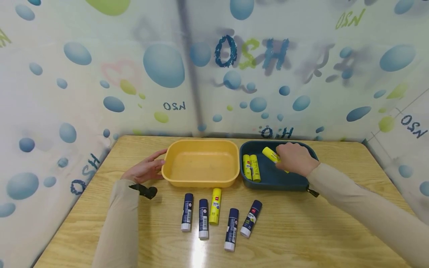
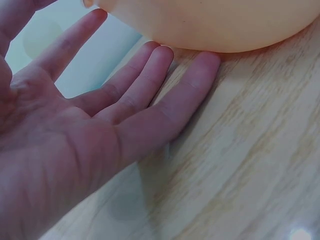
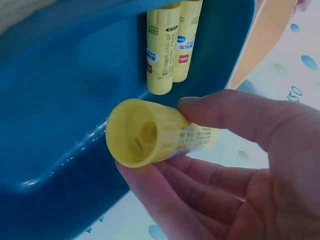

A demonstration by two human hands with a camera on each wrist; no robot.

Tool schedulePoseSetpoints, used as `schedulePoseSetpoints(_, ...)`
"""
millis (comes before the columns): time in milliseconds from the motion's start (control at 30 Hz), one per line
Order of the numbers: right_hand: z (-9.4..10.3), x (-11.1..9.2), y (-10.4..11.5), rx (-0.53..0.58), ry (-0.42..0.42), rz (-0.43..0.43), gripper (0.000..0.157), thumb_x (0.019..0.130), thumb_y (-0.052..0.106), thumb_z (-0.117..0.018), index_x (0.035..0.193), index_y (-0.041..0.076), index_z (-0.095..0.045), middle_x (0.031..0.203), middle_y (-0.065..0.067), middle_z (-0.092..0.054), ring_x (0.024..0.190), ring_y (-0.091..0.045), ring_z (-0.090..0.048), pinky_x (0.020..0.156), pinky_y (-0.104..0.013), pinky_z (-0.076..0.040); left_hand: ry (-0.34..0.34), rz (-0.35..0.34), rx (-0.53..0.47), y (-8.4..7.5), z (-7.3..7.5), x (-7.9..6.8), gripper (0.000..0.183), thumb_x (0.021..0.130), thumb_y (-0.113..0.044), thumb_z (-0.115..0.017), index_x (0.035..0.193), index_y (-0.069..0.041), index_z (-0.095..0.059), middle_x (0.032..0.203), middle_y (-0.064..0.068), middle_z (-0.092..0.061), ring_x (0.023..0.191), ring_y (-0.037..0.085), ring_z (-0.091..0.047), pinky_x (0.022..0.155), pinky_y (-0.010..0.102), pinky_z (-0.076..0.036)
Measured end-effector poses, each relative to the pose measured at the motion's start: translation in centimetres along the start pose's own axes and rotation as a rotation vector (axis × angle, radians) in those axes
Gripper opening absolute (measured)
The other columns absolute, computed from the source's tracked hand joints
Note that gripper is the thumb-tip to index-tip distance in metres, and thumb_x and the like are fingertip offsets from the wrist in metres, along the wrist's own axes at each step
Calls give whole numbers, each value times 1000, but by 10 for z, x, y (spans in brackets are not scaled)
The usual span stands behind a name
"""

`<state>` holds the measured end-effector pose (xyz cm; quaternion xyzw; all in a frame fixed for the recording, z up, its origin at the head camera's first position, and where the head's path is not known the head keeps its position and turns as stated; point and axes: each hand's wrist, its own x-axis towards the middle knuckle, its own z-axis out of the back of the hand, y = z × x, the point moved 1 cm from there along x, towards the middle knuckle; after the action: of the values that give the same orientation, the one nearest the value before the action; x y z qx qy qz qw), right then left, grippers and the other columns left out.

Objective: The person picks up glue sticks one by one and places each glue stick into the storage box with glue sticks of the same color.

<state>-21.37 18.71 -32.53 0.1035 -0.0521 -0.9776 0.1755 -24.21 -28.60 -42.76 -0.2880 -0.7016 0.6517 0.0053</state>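
Over the dark blue tray [image 1: 281, 186], my right hand [image 1: 296, 158] pinches a yellow glue stick [image 3: 165, 132] between thumb and fingers, its round end facing the right wrist camera. Two more yellow glue sticks [image 1: 251, 168] lie side by side at the left end of that tray. My left hand [image 1: 145, 168] is at the left end of the yellow-orange tray [image 1: 201, 183], fingers extended and fingertips touching its side low down, as the left wrist view shows [image 2: 125, 105].
In front of the trays lie several dark blue glue sticks with white ends [image 1: 203, 219] and one yellow glue stick [image 1: 215, 206] on the wooden table [image 1: 161, 238]. A patterned curtain [image 1: 214, 93] hangs behind the table. The two trays stand next to each other.
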Motion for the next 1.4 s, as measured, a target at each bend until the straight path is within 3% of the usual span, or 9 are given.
schedulePoseSetpoints(300,-7,25,2,71,161,-71,18,87,17,-69,82,1,-60,65,-5,-52,54,-18,-53,50,-27,-44,-3,-5,6,2,1,1,62,103,-18,-48,156,-23,-16,158,14,-15,130,33,-37,101,57,-36)
schedulePoseSetpoints(533,-21,39,3,164,281,-121,26,87,16,-67,101,-5,-60,76,-8,-58,61,-19,-62,60,-29,-55,25,-7,-16,5,1,3,62,103,-18,-48,156,-23,-16,159,12,-13,132,32,-34,101,58,-35)
schedulePoseSetpoints(867,-29,53,1,252,365,-145,20,89,14,-63,98,-4,-61,78,-9,-59,63,-18,-65,62,-29,-56,15,-7,-42,2,-1,3,61,103,-14,-47,155,-22,-16,159,13,-14,131,30,-36,102,58,-34)
schedulePoseSetpoints(1133,-31,61,4,336,470,-197,36,93,17,-61,116,-10,-55,90,-13,-63,76,-19,-67,67,-27,-56,27,-15,-61,3,2,3,62,103,-14,-46,156,-23,-15,159,14,-12,124,23,-44,102,59,-34)
schedulePoseSetpoints(1400,-35,64,4,375,487,-214,34,94,15,-61,115,-10,-54,92,-13,-62,80,-19,-67,71,-28,-56,25,-18,-84,4,4,2,61,103,-13,-46,155,-22,-16,158,15,-13,122,22,-45,102,59,-34)
